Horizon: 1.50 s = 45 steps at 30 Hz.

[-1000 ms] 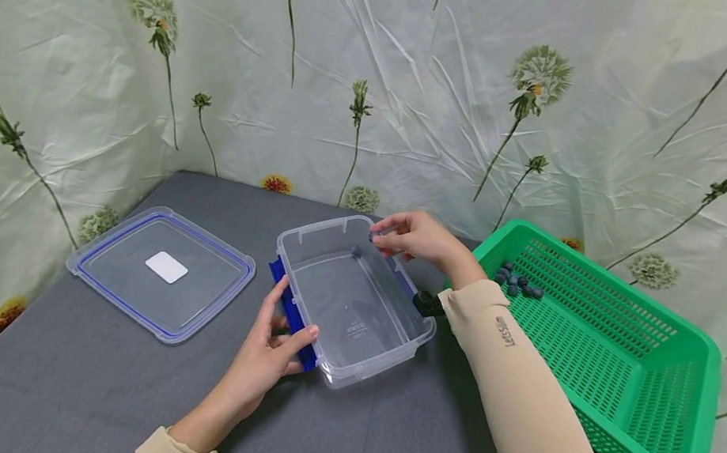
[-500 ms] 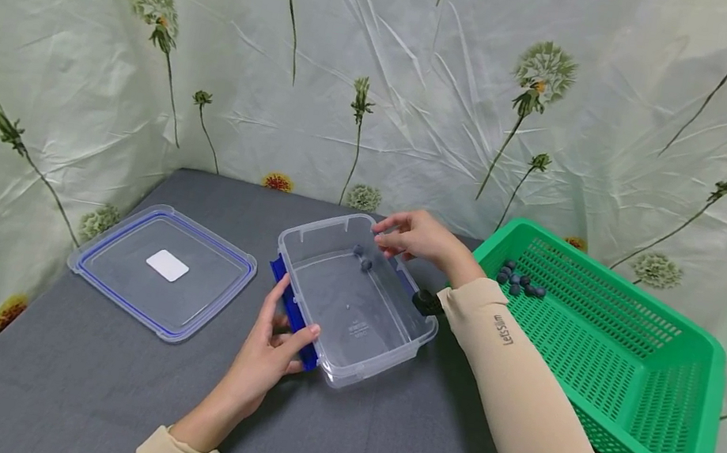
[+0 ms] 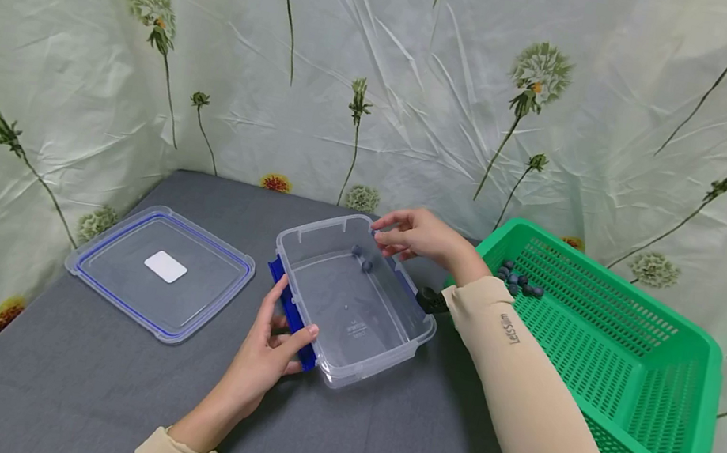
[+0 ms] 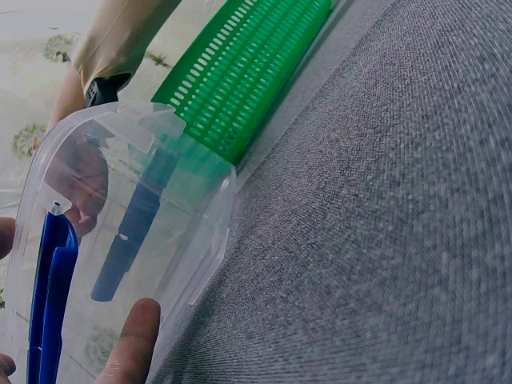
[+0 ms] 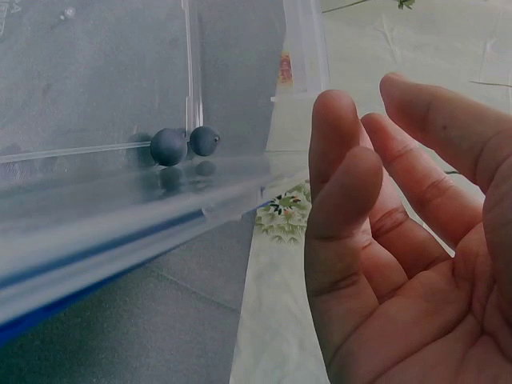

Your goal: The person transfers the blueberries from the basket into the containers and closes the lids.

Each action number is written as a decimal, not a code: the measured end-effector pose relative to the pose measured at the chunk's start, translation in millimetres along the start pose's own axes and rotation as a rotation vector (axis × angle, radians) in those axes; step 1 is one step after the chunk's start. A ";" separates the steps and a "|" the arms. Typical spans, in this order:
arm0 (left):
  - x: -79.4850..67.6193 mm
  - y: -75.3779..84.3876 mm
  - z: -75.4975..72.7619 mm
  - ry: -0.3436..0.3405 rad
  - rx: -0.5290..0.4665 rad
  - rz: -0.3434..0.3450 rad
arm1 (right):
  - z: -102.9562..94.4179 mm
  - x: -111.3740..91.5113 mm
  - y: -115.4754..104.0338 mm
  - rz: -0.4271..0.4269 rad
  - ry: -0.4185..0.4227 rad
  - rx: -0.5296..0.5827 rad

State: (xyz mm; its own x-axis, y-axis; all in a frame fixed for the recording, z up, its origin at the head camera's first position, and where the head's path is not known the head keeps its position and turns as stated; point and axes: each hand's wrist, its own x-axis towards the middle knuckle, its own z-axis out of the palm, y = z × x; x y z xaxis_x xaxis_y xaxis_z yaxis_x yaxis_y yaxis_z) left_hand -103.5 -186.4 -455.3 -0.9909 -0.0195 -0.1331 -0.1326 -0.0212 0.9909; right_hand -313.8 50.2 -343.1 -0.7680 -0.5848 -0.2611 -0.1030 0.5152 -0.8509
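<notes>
A clear plastic food container (image 3: 377,361) with blue latches stands tilted on the table. My left hand (image 3: 266,351) grips its near left side at the blue latch (image 3: 295,311); one fingertip (image 4: 140,328) shows against the clear wall in the left wrist view. Two blueberries (image 5: 168,147) lie together inside at the far end. My right hand (image 3: 416,235) is over the far right rim, thumb and forefinger pinched on a small dark blueberry (image 3: 373,234). In the right wrist view the thumb (image 5: 352,180) hides that berry. The palm shows bare.
A green perforated basket (image 3: 668,349) stands on the right, with several blueberries (image 3: 520,281) in its far left corner. The container's lid (image 3: 192,302), edged in blue and bearing a white label (image 3: 166,266), lies flat on the left. A flowered cloth (image 3: 440,111) hangs behind the grey table.
A second blueberry has dropped from my right hand into the container, beside the first. The right hand stays over the rim. My left hand keeps its grip.
</notes>
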 end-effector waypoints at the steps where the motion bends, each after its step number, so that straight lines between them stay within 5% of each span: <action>1: 0.0 -0.1 0.1 0.000 0.001 0.000 | -0.8 -0.8 0.2 0.000 -0.001 0.000; 45: 0.4 -2.1 0.5 0.014 0.012 -0.022 | -57.8 -50.5 19.4 -0.017 0.078 0.049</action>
State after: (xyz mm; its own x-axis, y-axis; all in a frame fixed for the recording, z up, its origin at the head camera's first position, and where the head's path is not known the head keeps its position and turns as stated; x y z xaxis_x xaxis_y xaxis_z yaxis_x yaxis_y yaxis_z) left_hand -103.6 -185.9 -457.4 -0.9874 -0.0331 -0.1548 -0.1546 -0.0096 0.9879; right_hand -313.5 125.9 -320.1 -0.8133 -0.5420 -0.2116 -0.0870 0.4728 -0.8769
